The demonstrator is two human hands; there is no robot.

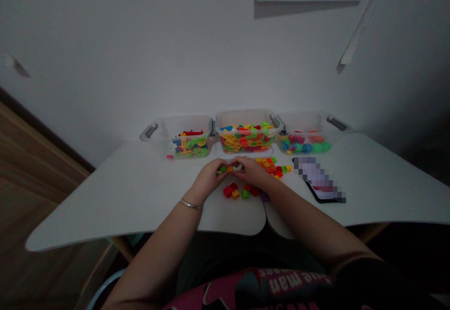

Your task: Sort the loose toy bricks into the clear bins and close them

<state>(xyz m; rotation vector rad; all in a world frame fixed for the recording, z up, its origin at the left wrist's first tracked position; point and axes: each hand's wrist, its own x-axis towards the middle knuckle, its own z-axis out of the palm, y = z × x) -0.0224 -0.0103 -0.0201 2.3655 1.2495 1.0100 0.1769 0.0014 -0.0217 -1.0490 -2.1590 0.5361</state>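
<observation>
"Bench first: what is the left hand holding over it?"

"A small green piece, pinched narrowly between thumb and fingers, over the middle."

"And the right hand?"

"Its fingertips close on an orange piece right beside the green one. Whether the two are joined, I can't tell."

"What lies around?"

"Red blocks and a green block on the near side; orange-yellow blocks just past the right hand, partly hidden by it; a phone farther right. Behind, three clear bins stand in a row, each with coloured pieces inside."
</observation>
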